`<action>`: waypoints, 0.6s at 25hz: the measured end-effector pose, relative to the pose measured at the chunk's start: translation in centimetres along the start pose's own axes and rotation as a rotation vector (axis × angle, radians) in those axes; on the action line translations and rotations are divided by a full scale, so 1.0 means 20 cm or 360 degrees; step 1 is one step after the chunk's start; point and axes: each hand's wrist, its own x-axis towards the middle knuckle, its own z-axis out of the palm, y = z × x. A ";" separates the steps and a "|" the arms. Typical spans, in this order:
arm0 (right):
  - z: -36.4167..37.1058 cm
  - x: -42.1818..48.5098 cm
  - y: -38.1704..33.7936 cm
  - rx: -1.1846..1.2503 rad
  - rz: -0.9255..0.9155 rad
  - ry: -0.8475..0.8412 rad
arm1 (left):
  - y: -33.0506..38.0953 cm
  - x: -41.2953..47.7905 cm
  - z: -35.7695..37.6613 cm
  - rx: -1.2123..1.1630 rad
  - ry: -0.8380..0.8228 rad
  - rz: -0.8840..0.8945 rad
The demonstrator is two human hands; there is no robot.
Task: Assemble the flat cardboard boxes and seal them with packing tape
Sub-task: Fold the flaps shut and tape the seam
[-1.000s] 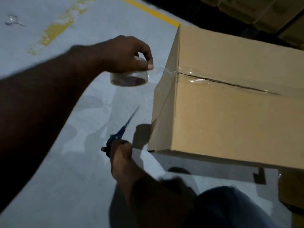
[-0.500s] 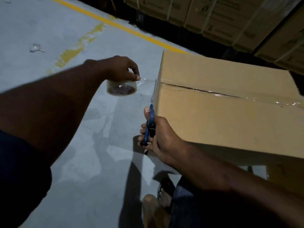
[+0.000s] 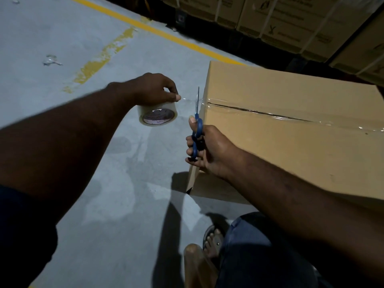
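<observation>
Left hand (image 3: 154, 89) grips clear tape roll (image 3: 157, 114) at 9 o'clock of the cardboard box (image 3: 291, 129). Right hand (image 3: 207, 148) clamps blue scissors (image 3: 197, 123) at the box's taped edge. Grey concrete floor (image 3: 62, 38), yellow line (image 3: 158, 31), stacked cartons (image 3: 291, 19) behind.

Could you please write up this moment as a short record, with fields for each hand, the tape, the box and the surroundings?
left hand: grips the tape roll from above, off the box's left end
right hand: holds the blue scissors, blades pointing up
tape strip: stretched from roll to box, blades at it; whether it is cut, cannot tell
cardboard box: closed, top seam covered with clear tape
surroundings: grey floor with yellow line; stacked cartons behind
</observation>
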 end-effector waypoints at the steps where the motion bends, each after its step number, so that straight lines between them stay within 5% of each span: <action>1: 0.00 0.00 0.00 -0.0011 -0.0023 0.0019 | 0.00 0.00 0.01 -0.0032 0.0038 -0.0018; 9: 0.13 0.14 0.13 -0.0285 -0.0103 0.0004 | -0.32 -0.20 0.23 -0.0298 0.0406 -0.0408; 15: 0.39 0.65 0.43 -0.1077 -0.0348 0.0407 | -0.70 -0.53 0.74 -0.0499 0.0660 -0.0870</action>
